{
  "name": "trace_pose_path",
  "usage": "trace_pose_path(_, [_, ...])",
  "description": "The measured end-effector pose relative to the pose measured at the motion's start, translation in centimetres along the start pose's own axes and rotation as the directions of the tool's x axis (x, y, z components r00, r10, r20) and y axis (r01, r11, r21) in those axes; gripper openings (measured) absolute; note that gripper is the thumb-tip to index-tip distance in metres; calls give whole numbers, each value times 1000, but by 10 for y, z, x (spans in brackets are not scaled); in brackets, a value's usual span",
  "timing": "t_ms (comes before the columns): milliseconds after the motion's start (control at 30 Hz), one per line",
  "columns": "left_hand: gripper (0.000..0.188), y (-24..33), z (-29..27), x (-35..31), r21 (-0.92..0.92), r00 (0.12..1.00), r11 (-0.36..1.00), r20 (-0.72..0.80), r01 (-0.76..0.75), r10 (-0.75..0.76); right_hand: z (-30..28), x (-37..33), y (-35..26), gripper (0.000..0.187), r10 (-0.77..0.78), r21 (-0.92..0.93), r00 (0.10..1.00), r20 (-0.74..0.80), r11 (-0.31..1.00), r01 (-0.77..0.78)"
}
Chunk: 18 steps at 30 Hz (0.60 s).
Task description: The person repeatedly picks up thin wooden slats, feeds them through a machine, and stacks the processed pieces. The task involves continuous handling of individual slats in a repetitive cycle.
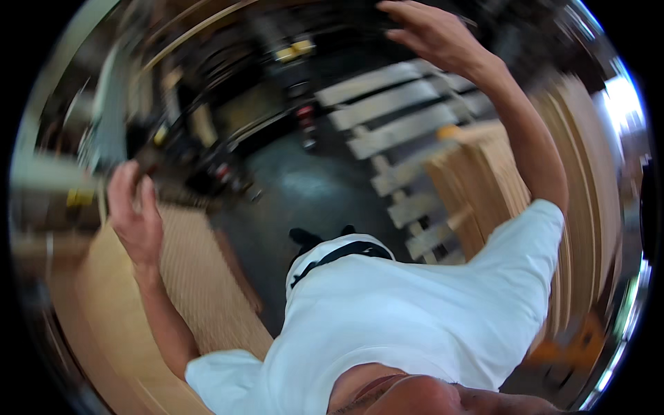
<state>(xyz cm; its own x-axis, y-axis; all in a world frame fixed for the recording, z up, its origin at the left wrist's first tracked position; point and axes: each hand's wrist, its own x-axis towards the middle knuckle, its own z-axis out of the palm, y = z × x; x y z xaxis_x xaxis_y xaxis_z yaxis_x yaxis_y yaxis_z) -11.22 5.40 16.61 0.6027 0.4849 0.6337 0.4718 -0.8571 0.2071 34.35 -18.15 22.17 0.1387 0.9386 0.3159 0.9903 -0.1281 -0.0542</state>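
Observation:
My left hand [137,218] is raised at the left, its fingers bent and apart, holding nothing I can see. It appears above a light-brown stack of wooden sheets [197,259]; I cannot tell whether it touches anything. Up at the top right, my right hand [443,36] is stretched out with fingers extended and nothing in it. Beneath that arm stands a stack of wooden boards [484,166], next to a slatted wooden pallet [398,128]. Motion blurs much of the view.
Dark machinery with red and yellow parts [304,114] stands ahead of me on the grey floor [297,180]. Tall wooden panels [584,200] rise at the far right, above an orange object [581,342]. A pale green frame [52,169] is at the left edge.

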Motion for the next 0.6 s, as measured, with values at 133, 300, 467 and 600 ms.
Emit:
trace_pose_path(133, [30,107,118,-7,-525,961,848,188,-78,205,-69,-137,70,42,212,-200,961,-180,948,-247])
trace_pose_path(300, [31,175,251,-61,-793,841,550,467,263,271,-121,-356,92,42,742,-370,584,-328,469,-802])
trace_pose_path(467, [33,229,287,-81,-702,666,659,631,271,398,-98,-510,49,24,943,-400,245,-226,139,-906])
trace_pose_path(600, [34,231,299,-88,-667,607,685,683,293,406,-56,-541,23,15,791,-395,400,-463,221,-892])
